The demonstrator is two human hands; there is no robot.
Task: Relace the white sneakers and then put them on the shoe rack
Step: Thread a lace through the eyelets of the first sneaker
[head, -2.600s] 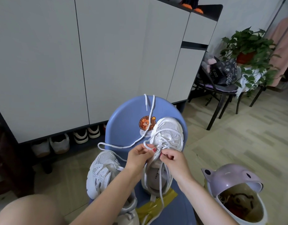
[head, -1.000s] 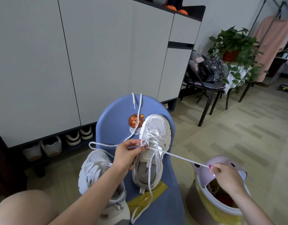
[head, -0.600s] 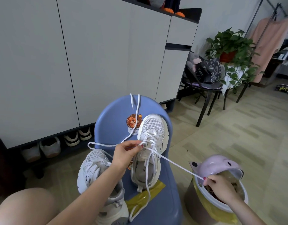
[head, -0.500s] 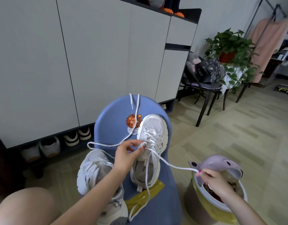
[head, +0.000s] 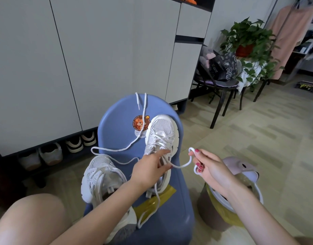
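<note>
Your right hand pinches the lace; your left hand, fingers extended, rests on the sneaker mid-frame on the blue chair. The lidded bin crowds lower right.

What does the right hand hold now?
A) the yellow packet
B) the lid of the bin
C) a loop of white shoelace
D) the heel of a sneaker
C: the right hand pinches a loop of the white shoelace, which runs from the sneaker on the blue chair.
</note>
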